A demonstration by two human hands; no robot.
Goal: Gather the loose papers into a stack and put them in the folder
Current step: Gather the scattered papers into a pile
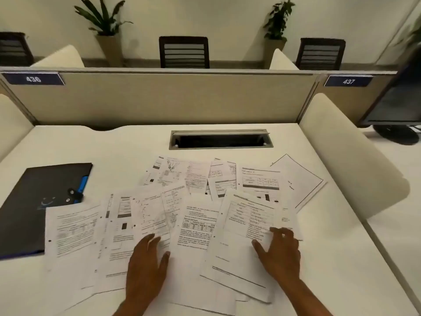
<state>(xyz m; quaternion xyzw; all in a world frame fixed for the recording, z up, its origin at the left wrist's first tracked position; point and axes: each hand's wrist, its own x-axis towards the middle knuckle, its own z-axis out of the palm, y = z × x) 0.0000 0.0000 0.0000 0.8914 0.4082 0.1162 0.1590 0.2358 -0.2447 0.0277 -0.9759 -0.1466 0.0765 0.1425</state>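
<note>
Nearest the camera, the left hand [145, 265] lies flat on the loose papers [196, 224], its fingers [151, 241] straight and slightly apart, pressing on the sheets near the middle of the spread. The right hand [279, 252] rests on a tilted printed sheet [246, 226] at the right of the pile, fingers spread and lightly bent over the page, the thumb stretched out to the left; it holds nothing.

The papers lie scattered and overlapping across the white desk [330, 247], fanned from the near edge towards the middle, with one angled sheet [298, 179] at the far right edge of the spread. To the left, the dark folder [38, 201] lies closed and flat on the desk, its near right corner covered by one of the sheets; a blue tab [83, 183] shows at its right edge.

Further back, a cable slot [219, 139] is set into the desk. Behind it stands a beige partition [159, 96] bearing number plates 436 [33, 78] and 437 [348, 81]. Beyond are dark chairs [184, 52] and potted plants [106, 23] against the wall.
</note>
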